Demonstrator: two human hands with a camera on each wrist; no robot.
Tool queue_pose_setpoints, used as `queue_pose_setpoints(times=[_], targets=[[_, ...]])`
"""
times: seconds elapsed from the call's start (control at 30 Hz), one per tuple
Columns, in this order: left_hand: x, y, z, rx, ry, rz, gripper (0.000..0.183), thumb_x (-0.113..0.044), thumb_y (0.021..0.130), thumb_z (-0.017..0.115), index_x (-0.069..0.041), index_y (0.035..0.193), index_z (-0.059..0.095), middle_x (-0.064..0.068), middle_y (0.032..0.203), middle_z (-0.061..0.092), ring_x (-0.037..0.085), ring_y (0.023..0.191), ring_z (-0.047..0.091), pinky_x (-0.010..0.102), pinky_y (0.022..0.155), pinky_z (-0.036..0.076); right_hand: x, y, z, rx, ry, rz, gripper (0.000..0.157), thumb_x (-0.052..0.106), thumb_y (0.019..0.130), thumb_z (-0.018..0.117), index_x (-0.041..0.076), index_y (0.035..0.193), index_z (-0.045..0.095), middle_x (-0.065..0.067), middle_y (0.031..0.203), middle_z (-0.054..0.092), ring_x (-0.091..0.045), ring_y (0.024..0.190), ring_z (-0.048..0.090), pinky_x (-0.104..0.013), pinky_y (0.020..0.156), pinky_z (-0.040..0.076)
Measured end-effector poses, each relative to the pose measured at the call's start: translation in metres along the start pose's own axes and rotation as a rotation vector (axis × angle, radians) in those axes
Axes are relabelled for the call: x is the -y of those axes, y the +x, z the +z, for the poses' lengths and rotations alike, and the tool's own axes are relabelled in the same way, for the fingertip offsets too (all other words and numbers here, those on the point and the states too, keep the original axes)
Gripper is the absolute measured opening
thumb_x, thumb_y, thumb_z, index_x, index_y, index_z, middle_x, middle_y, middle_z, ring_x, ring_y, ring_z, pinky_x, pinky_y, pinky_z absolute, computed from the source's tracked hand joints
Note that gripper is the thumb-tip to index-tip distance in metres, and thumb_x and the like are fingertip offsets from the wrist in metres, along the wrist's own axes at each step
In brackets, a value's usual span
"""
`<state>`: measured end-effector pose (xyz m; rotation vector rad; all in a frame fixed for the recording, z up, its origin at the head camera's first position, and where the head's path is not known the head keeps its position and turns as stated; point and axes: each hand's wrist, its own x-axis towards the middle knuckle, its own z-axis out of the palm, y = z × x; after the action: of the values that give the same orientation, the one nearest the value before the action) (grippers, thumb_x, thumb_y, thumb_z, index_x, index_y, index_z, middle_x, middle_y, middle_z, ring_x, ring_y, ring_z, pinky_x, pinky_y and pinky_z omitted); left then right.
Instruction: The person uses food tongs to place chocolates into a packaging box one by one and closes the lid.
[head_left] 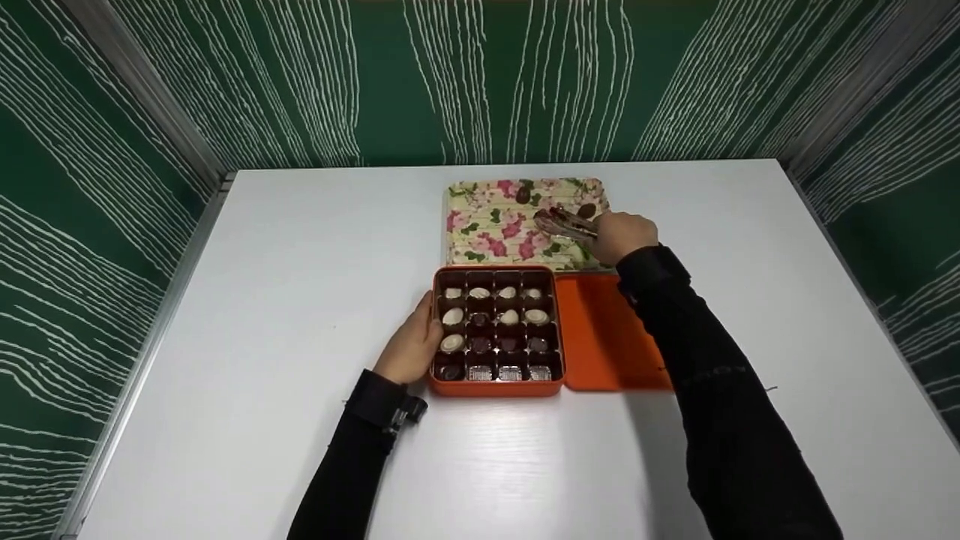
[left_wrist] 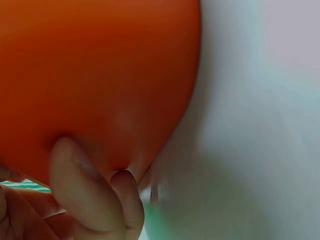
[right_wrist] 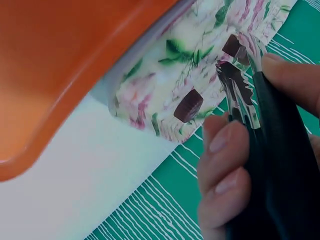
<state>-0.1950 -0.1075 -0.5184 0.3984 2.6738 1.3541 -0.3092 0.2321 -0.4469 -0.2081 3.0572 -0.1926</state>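
Observation:
My left hand (head_left: 409, 345) holds the left wall of the orange chocolate box (head_left: 496, 388). In the left wrist view its bent fingers (left_wrist: 85, 195) press against the lower wall. Inside the box is a brown divided insert with white chocolates (head_left: 451, 343) and dark chocolates (head_left: 481, 345). My right hand (head_left: 624, 236) grips tongs (head_left: 566, 223) by black handles, the metal tips apart over the floral tray (head_left: 480, 240). Two dark chocolates, one at the back (head_left: 523, 194) and one near the right edge (head_left: 587, 211), lie on it. In the right wrist view the tips overlap the back chocolate (right_wrist: 232, 46).
The orange lid (head_left: 600, 345) lies flat against the box's right side, partly under my right forearm. Behind the white table (head_left: 300, 262) stands a green wall with white lines (head_left: 517, 90), and similar panels close in both sides.

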Motion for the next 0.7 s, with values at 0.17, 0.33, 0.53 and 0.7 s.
queue_pose_setpoints(times=[0.17, 0.33, 0.53, 0.7], targets=[[0.000, 0.000, 0.000, -0.003, 0.006, 0.002, 0.060, -0.010, 0.108, 0.038, 0.008, 0.160, 0.016, 0.030, 0.161, 0.029, 0.041, 0.149, 0.030, 0.048, 0.125, 0.023, 0.003, -0.002, -0.001, -0.031, -0.030, -0.010, 0.030, 0.024, 0.100, 0.065, -0.003, 0.090, 0.070, -0.020, 0.071, 0.061, -0.039, 0.069, 0.062, -0.044, 0.057, 0.040], [0.001, 0.001, 0.001, -0.007, 0.024, 0.001, 0.060, -0.010, 0.108, 0.039, 0.009, 0.160, 0.017, 0.030, 0.161, 0.029, 0.041, 0.149, 0.030, 0.048, 0.125, 0.023, 0.001, -0.007, -0.005, -0.035, -0.039, -0.034, 0.027, 0.020, 0.100, 0.066, -0.005, 0.106, 0.074, -0.024, 0.081, 0.067, -0.040, 0.073, 0.064, -0.050, 0.061, 0.050], [0.001, 0.001, 0.000, 0.004, 0.022, 0.003, 0.059, -0.008, 0.107, 0.037, 0.012, 0.158, 0.016, 0.033, 0.160, 0.029, 0.042, 0.149, 0.030, 0.049, 0.124, 0.024, -0.003, -0.011, -0.011, -0.033, -0.062, -0.071, 0.022, 0.018, 0.101, 0.064, -0.002, 0.107, 0.073, -0.023, 0.085, 0.067, -0.040, 0.076, 0.063, -0.052, 0.065, 0.050], [0.001, 0.001, 0.000, 0.001, 0.024, 0.013, 0.058, -0.006, 0.106, 0.037, 0.014, 0.157, 0.017, 0.035, 0.158, 0.031, 0.044, 0.147, 0.032, 0.050, 0.124, 0.025, -0.002, -0.019, -0.020, -0.079, 0.001, -0.111, 0.028, 0.019, 0.102, 0.064, 0.001, 0.121, 0.072, -0.023, 0.093, 0.069, -0.040, 0.080, 0.063, -0.053, 0.069, 0.050]])
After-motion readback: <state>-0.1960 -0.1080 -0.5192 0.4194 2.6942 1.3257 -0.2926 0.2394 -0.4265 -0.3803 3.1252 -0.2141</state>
